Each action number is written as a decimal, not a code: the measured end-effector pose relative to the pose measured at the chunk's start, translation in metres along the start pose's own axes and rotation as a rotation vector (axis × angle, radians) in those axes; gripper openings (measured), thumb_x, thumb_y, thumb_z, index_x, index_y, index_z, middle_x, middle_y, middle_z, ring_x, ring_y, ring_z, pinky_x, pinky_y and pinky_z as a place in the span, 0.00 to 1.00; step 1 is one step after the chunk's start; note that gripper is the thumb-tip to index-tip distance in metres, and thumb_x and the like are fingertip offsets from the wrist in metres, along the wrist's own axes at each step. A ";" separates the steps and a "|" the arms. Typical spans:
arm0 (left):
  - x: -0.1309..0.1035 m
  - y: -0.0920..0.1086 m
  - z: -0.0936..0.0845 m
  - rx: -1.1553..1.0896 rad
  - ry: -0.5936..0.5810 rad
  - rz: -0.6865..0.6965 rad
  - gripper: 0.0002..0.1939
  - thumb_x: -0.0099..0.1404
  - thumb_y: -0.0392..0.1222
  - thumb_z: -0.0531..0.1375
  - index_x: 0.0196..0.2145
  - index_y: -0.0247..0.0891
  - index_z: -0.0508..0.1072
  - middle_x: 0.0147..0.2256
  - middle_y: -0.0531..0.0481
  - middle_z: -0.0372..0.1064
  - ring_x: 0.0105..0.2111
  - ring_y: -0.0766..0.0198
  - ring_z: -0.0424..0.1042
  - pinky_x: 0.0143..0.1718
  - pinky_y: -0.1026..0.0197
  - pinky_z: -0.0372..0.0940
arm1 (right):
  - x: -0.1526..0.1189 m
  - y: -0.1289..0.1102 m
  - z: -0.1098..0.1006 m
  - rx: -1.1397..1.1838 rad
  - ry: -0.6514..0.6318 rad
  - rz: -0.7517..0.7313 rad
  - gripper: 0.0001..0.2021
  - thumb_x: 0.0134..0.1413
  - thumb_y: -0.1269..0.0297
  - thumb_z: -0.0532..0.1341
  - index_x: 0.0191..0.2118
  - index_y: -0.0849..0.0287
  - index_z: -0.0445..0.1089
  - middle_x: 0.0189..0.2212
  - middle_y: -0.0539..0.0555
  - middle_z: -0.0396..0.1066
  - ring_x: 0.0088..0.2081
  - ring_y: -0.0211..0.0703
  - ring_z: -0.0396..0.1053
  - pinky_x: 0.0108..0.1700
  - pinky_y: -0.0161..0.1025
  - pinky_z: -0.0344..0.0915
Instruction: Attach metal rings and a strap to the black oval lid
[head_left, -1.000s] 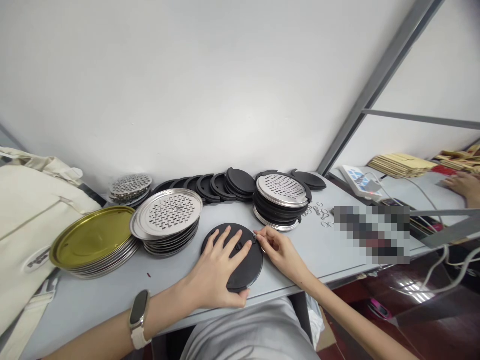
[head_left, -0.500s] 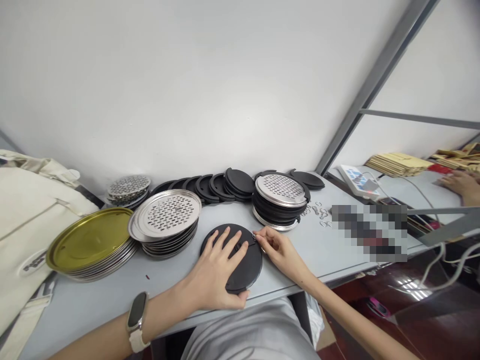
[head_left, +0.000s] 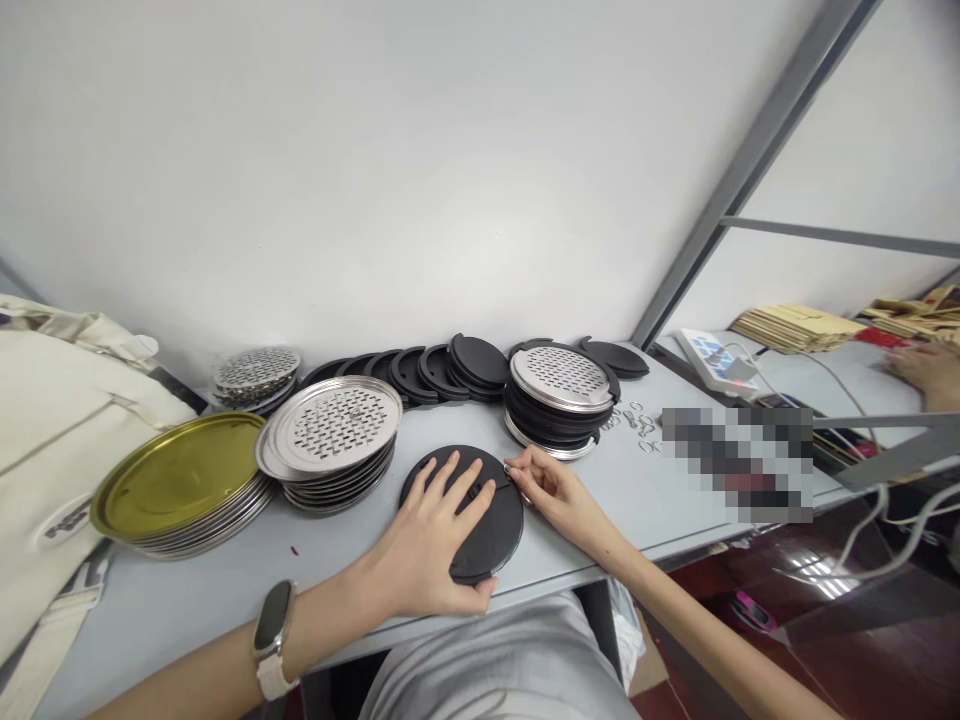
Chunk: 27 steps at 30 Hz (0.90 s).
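A black round disc [head_left: 499,545] lies flat on the table near its front edge. My left hand [head_left: 435,530] rests spread across it, fingers apart, with the thumb by the disc's near rim. At the disc's upper right rim, my right hand [head_left: 551,495] is closed in a pinch on a small metal ring [head_left: 508,468]; the fingertips partly hide it. Behind that hand stands a stack of black discs [head_left: 555,425] topped by a perforated metal plate [head_left: 562,377]. Several loose metal rings [head_left: 641,425] lie to its right.
At left are a stack of perforated metal plates [head_left: 330,430], gold-coloured lids [head_left: 180,480] and a cream bag [head_left: 52,430]. Black discs [head_left: 409,375] line the wall. Rightward are a blurred-out patch [head_left: 739,465], a metal frame [head_left: 697,250] and another person's hand [head_left: 930,370].
Both hands keep nearly the same place on the disc and ring. The view has shifted very slightly.
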<state>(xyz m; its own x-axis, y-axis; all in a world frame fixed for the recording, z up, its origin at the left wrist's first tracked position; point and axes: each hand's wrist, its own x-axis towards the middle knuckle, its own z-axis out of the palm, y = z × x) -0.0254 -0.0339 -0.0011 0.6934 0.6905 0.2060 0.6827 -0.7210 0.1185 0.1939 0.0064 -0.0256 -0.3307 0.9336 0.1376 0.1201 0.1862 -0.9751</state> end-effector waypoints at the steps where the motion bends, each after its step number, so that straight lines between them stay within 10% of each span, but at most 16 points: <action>1: 0.000 0.000 0.000 0.001 -0.004 -0.001 0.46 0.49 0.49 0.61 0.64 0.35 0.52 0.66 0.39 0.42 0.65 0.38 0.39 0.62 0.37 0.39 | 0.000 0.000 0.000 0.013 -0.016 0.005 0.14 0.60 0.51 0.58 0.34 0.57 0.61 0.21 0.44 0.55 0.23 0.34 0.53 0.27 0.33 0.51; 27: 0.000 -0.001 -0.002 0.003 -0.025 0.015 0.47 0.51 0.50 0.60 0.65 0.34 0.50 0.66 0.38 0.41 0.65 0.37 0.40 0.62 0.36 0.40 | -0.003 -0.007 -0.001 0.024 0.034 0.022 0.16 0.56 0.49 0.60 0.39 0.59 0.65 0.23 0.45 0.57 0.25 0.35 0.56 0.29 0.34 0.56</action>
<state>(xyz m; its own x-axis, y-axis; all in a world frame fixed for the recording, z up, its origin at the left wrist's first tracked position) -0.0264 -0.0335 0.0009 0.7089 0.6809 0.1839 0.6730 -0.7310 0.1122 0.1950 0.0024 -0.0194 -0.2962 0.9474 0.1211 0.1047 0.1583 -0.9818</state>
